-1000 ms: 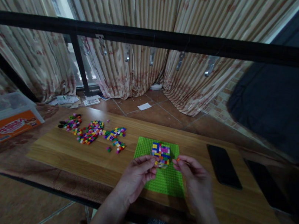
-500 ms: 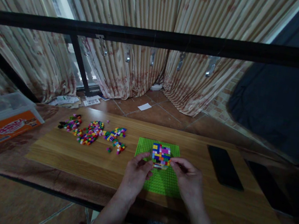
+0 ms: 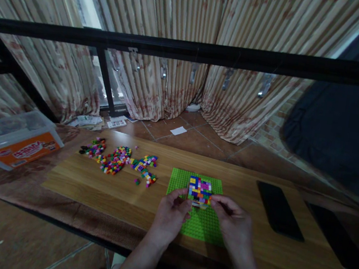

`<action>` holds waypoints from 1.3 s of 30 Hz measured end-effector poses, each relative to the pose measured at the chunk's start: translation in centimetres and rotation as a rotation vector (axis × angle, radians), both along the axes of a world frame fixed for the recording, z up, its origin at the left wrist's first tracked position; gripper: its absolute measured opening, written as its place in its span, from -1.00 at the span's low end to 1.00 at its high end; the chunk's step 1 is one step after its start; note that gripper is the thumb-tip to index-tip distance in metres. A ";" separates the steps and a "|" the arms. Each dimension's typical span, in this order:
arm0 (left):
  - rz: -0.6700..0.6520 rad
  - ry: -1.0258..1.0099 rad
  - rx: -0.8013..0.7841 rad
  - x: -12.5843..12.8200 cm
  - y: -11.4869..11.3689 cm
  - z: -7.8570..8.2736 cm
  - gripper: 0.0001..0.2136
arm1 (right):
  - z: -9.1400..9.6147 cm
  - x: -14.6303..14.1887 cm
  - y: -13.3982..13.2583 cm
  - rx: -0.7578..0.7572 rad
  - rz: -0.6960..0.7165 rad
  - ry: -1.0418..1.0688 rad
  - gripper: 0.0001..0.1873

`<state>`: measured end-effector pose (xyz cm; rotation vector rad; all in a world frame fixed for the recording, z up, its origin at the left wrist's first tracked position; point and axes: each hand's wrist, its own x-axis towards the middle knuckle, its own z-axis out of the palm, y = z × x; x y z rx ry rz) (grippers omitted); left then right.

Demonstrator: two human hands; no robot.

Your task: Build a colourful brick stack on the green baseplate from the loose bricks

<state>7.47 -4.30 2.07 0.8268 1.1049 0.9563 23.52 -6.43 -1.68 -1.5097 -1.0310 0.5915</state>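
A small structure of multicoloured toy bricks (image 3: 200,190) is at the upper middle of a green studded baseplate (image 3: 202,231). I cannot tell whether it rests on the plate or is lifted slightly. At its left side, my left hand (image 3: 171,214) is closed, with thumb and fingertips against the bricks. My right hand (image 3: 234,219) pinches the right side with thumb and forefinger. The fingertips partly cover the structure's lower corners, and its underside is hidden.
Loose coloured bricks (image 3: 118,160) lie in several clusters on the wooden board (image 3: 97,189). A clear plastic box (image 3: 13,139) with an orange label stands at far left. Right of the baseplate lies a dark flat slab (image 3: 279,211). A black rail (image 3: 185,51) crosses beyond the board.
The whole view has shifted, so everything appears a little further right and slightly lower. Both hands stay at the sides of the brick structure, with hardly any change in their grip.
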 end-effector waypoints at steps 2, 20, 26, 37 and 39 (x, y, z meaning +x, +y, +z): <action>0.001 -0.010 0.005 0.0 0.0 -0.1 -0.70 | -0.1 0.0 0.0 0.003 -0.002 -0.002 -0.81; -0.004 -0.025 0.017 0.1 0.1 -0.2 -0.70 | 0.3 0.1 0.0 -0.062 0.000 0.019 -0.79; 0.005 -0.016 0.024 0.2 0.0 -0.3 -0.70 | 0.1 0.0 0.0 -0.086 0.020 0.068 -0.75; 0.098 -0.101 0.001 -0.5 0.1 0.4 -0.66 | 1.7 -0.5 -0.9 0.082 -0.122 0.088 -0.81; 0.098 -0.143 -0.016 -0.6 0.1 0.6 -0.62 | 2.2 -1.1 -1.4 0.102 -0.055 0.042 -0.83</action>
